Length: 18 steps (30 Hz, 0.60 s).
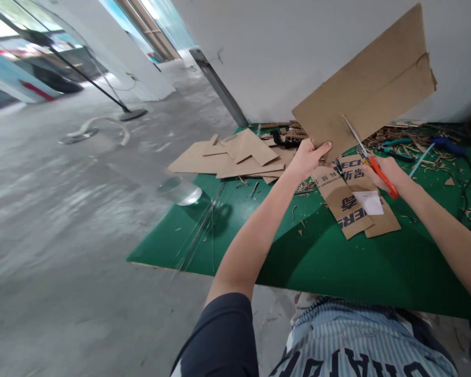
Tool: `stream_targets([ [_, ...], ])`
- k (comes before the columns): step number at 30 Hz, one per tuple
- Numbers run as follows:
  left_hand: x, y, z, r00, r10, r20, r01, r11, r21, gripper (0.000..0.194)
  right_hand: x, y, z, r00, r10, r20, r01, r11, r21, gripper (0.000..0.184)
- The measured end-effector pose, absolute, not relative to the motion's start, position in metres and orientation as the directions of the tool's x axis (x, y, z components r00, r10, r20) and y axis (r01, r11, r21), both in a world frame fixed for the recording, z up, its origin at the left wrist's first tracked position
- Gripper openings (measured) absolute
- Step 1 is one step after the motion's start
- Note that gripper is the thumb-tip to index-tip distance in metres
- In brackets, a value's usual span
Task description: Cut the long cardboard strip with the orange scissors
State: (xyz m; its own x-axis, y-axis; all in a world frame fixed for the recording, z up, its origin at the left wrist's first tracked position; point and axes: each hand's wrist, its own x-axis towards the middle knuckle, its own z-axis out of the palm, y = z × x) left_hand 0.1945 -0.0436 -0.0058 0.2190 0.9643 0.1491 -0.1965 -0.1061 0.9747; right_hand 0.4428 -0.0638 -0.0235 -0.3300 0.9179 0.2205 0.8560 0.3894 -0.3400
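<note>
My left hand (308,157) grips the lower corner of a large brown cardboard sheet (365,86) and holds it up, tilted, above the green mat (259,230). My right hand (384,170) is closed round the orange handles of a pair of scissors (371,159). The scissor blades are partly open and bite into the sheet's lower edge. Beneath the hands lie two printed cardboard strips (347,201) with a small white piece of paper (369,202) on them.
A pile of flat cardboard pieces (235,157) lies at the mat's far left. Cardboard scraps, teal-handled pliers (394,146) and a blue tool with a black cable (449,146) sit at the right by the white wall. A clear glass (180,191) stands near the mat's left edge.
</note>
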Motion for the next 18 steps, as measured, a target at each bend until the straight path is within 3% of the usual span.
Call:
stream_targets([
  [6,0.196,-0.046,-0.004,0.201,0.968,0.148,-0.225,-0.101,0.969,0.03,0.444,-0.065,-0.03,-0.266,0.932,0.246,0.869,0.343,-0.357,0.051],
  [11,0.195,-0.048,0.0,0.209,0.971,0.118,-0.253,-0.063,0.965,0.026,0.445,-0.064,-0.034,-0.282,0.898,0.338,0.852,0.397,-0.342,0.052],
  [18,0.201,-0.053,0.001,0.226,0.972,0.056,-0.215,-0.006,0.977,0.014,0.445,-0.062,-0.037,-0.338,0.89,0.307,0.828,0.436,-0.354,0.052],
])
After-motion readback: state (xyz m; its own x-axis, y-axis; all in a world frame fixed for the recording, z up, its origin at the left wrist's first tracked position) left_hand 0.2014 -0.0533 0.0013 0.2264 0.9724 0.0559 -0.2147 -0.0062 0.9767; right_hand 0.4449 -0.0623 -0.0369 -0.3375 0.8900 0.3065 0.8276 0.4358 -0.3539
